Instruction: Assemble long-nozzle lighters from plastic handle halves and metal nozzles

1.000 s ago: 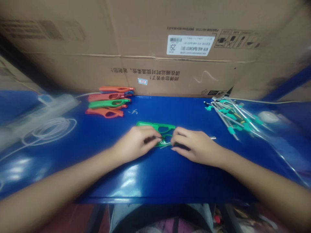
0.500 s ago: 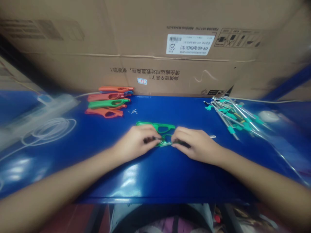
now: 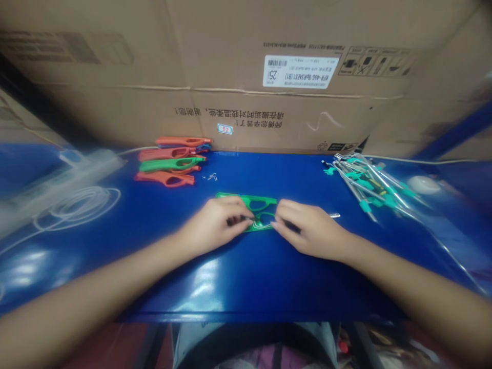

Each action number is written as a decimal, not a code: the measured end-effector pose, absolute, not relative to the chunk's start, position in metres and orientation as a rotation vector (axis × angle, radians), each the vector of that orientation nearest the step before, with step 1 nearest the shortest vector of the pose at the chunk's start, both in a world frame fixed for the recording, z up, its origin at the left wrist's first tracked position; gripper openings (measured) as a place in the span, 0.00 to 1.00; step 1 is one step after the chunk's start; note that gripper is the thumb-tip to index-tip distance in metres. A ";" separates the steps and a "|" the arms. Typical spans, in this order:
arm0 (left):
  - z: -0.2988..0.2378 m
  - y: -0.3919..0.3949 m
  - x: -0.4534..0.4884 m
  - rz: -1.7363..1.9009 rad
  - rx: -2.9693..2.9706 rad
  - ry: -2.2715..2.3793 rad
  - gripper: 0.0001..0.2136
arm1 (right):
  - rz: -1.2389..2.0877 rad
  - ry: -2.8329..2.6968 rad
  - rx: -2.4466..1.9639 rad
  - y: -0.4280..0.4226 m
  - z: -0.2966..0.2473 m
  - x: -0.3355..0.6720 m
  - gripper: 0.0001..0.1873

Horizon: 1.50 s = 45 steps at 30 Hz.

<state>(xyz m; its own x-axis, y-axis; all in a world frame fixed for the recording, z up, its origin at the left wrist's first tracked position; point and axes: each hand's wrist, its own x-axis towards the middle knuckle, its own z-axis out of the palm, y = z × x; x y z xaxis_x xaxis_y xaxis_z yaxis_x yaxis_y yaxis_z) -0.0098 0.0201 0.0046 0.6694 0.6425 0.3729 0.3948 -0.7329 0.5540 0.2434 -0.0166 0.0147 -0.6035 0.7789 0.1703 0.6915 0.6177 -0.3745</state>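
A green plastic handle piece (image 3: pixel 249 201) lies flat on the blue table (image 3: pixel 246 277) in the middle. My left hand (image 3: pixel 215 225) rests on its left part, fingers curled and pinched around a small dark piece beside a thin metal wire. My right hand (image 3: pixel 307 228) covers its right end, fingers closed on a thin metal rod (image 3: pixel 333 216) whose tip sticks out to the right. The fingertips of both hands nearly meet over the handle's loop.
A stack of orange and green handle pieces (image 3: pixel 172 161) lies at the back left. A heap of metal rods with teal fittings (image 3: pixel 365 182) lies at the back right. Coiled clear tubing (image 3: pixel 77 205) sits at the left. A large cardboard box (image 3: pixel 246 77) walls off the back.
My right hand's fingers have shifted slightly, drawing closer to my left hand over the green handle. Otherwise nothing has moved.
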 end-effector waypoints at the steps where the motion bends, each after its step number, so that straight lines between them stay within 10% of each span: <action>1: 0.004 0.020 -0.010 0.787 2.446 0.808 0.05 | 0.385 -2.528 -1.194 -0.017 0.014 0.244 0.10; 45: 0.005 0.015 -0.004 0.933 2.184 0.853 0.03 | 0.553 -2.439 -1.201 -0.016 0.013 0.246 0.11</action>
<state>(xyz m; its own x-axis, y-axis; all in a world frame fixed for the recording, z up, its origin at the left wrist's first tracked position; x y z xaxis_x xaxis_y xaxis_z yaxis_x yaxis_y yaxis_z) -0.0043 0.0152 0.0047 0.5445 0.7454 0.3845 0.3171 -0.6074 0.7283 0.2456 -0.0160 0.0129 -0.5709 0.8074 0.1490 0.6640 0.5608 -0.4946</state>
